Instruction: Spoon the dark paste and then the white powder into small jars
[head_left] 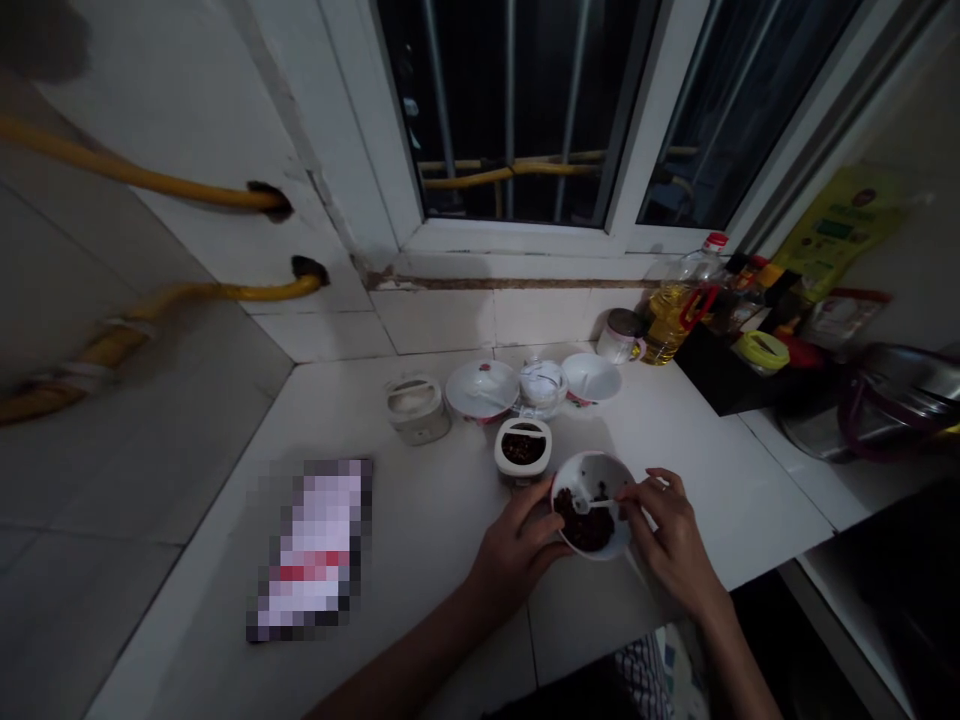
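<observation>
Two hands busy | left hand (517, 545) cups bowl (600, 464) wall, fingers wrapped | right hand (675, 540) pinches spoon (595, 505) | bowl likely light, rigid, chippable: hold by wall

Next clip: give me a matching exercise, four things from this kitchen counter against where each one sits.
Things:
1. white bowl
2. oil bottle
3. yellow pipe
4. open jar of dark flakes

Places:
A. on the wall at left
B. on the counter, just behind the bowl
C. held by the left hand, with the right hand holding a spoon in it
D. back right, by the window

Pairs: 1-C, 2-D, 3-A, 4-B
</observation>
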